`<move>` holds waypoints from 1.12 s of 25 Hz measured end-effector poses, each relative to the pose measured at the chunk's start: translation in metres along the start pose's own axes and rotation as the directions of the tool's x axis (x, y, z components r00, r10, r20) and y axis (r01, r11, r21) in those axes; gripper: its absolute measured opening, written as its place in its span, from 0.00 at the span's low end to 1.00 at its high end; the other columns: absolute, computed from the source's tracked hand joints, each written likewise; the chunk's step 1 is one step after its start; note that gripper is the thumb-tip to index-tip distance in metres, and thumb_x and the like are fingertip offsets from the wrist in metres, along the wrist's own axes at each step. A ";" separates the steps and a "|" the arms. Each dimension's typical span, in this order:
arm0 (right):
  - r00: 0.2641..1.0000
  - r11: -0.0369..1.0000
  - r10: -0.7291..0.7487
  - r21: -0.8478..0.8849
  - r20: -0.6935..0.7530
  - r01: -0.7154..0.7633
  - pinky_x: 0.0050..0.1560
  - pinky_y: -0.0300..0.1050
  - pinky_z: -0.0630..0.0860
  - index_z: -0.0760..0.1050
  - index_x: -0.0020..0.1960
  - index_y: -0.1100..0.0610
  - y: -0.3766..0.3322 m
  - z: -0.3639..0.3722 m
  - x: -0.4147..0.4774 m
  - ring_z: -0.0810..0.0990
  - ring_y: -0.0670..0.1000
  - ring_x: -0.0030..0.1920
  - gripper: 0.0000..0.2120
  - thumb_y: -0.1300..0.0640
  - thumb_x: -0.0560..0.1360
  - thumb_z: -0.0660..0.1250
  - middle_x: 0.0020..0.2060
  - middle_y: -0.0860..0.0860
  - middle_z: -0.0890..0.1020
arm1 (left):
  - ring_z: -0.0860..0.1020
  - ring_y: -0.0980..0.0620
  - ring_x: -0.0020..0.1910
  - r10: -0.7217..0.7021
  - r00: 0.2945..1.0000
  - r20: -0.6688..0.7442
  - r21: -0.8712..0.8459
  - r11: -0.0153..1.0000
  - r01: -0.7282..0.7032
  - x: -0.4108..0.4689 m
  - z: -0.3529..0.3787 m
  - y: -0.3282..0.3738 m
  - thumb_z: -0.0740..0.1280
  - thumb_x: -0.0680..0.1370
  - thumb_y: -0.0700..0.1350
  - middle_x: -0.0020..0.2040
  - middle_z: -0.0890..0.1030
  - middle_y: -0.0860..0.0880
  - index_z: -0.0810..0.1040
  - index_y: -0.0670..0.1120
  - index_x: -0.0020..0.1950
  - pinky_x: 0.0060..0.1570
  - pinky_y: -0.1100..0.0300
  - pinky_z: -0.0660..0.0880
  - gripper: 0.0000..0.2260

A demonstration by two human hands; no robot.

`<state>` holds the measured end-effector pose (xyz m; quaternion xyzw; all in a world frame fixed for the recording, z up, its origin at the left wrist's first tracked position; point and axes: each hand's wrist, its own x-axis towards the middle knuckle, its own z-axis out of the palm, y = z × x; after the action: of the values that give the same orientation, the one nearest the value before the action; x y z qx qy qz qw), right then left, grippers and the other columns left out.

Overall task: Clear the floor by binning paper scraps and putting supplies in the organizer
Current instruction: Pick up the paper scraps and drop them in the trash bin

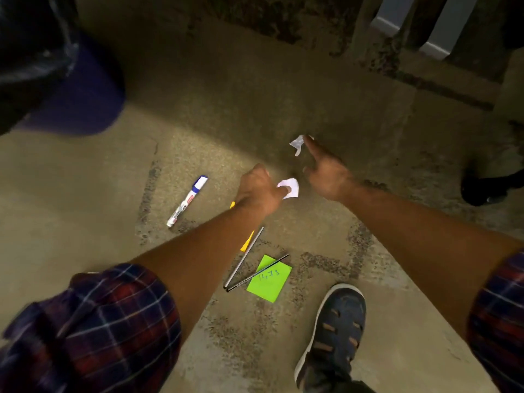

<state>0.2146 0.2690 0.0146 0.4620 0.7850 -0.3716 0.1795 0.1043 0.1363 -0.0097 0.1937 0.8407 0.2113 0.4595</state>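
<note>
My left hand [259, 190] is closed around a white paper scrap [291, 188] that sticks out past the thumb. My right hand [326, 173] reaches farther out, its fingertips touching a second white paper scrap [297, 143] on the floor; whether it grips the scrap is unclear. A blue-capped white marker [187, 201] lies on the floor left of my left hand. Two thin dark pens [249, 259] lie crossed below my left wrist, one over a green sticky note [269, 279]. A yellow sticky note [246, 242] is partly hidden under my left forearm.
A blue bin with a black liner [71, 89] stands at the upper left. My shoe [337, 330] rests on the floor at the lower right. Wooden furniture legs [425, 29] rise at the upper right, with a dark object [482, 188] at the right edge.
</note>
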 end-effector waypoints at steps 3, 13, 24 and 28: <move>0.999 0.977 0.016 -0.210 -0.034 -0.022 0.72 0.59 0.69 0.55 0.82 0.45 -0.005 0.019 0.024 0.64 0.58 0.77 0.32 0.47 0.81 0.63 0.78 0.56 0.65 | 0.82 0.38 0.48 0.125 0.992 -0.018 0.051 0.991 -0.124 0.011 0.024 -0.002 0.80 0.69 0.50 0.49 0.85 0.38 0.78 0.40 0.52 0.44 0.56 0.74 0.20; 0.984 0.935 -0.118 -0.349 -0.132 0.065 0.57 0.50 0.81 0.76 0.67 0.60 -0.039 0.016 0.006 0.83 0.61 0.58 0.16 0.57 0.82 0.61 0.58 0.60 0.84 | 0.79 0.47 0.41 -0.202 0.976 -0.081 -0.360 0.919 0.161 -0.007 -0.013 -0.024 0.77 0.71 0.32 0.44 0.83 0.39 0.81 0.40 0.47 0.45 0.56 0.76 0.09; 0.914 0.921 0.075 0.379 -0.400 0.090 0.46 0.45 0.81 0.83 0.46 0.53 -0.129 -0.027 -0.079 0.83 0.46 0.38 0.03 0.59 0.74 0.73 0.38 0.46 0.84 | 0.85 0.41 0.44 -0.273 0.961 -0.044 -0.774 0.617 0.140 -0.089 -0.155 0.023 0.74 0.77 0.34 0.48 0.84 0.37 0.79 0.40 0.47 0.44 0.54 0.86 0.04; 0.914 0.801 0.086 0.572 -0.397 0.174 0.46 0.47 0.82 0.85 0.48 0.55 -0.194 -0.035 -0.093 0.82 0.41 0.36 0.04 0.60 0.74 0.74 0.39 0.47 0.87 | 0.84 0.45 0.41 -0.212 0.970 -0.120 -0.726 0.685 0.060 -0.108 -0.220 0.026 0.69 0.81 0.39 0.43 0.83 0.39 0.81 0.41 0.46 0.48 0.48 0.84 0.05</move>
<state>0.0978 0.1825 0.1767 0.5425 0.6584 -0.4998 -0.1498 -0.0261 0.0633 0.1862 -0.0858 0.7441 0.5054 0.4284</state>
